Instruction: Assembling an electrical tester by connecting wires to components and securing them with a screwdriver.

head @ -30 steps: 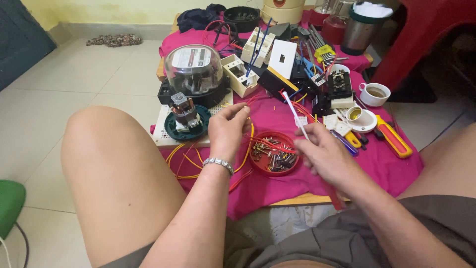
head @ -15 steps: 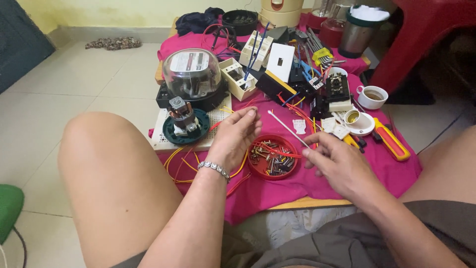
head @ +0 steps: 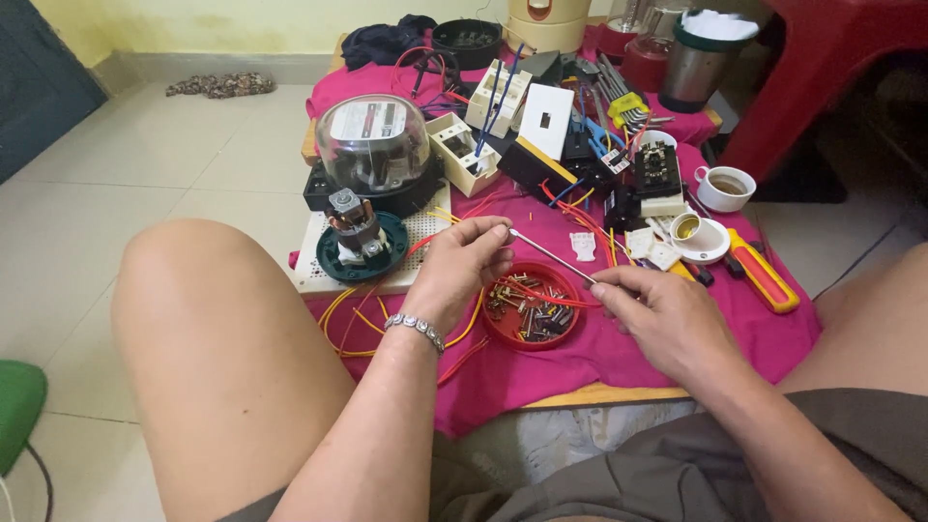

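Pale tiled floor (head: pixel 145 164) meets a yellow wall (head: pixel 242 19) with a grey skirting. A dark door (head: pixel 39 87) stands left, a red plastic stool (head: pixel 822 77) right.

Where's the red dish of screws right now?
In the head view, the red dish of screws sits on the pink cloth near its front edge, between the left hand and right hand.

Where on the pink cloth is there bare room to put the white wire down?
Bare pink cloth lies right of the right hand, below the orange-handled screwdriver. Another strip runs under the red dish. Behind the dish, parts and wires crowd it.
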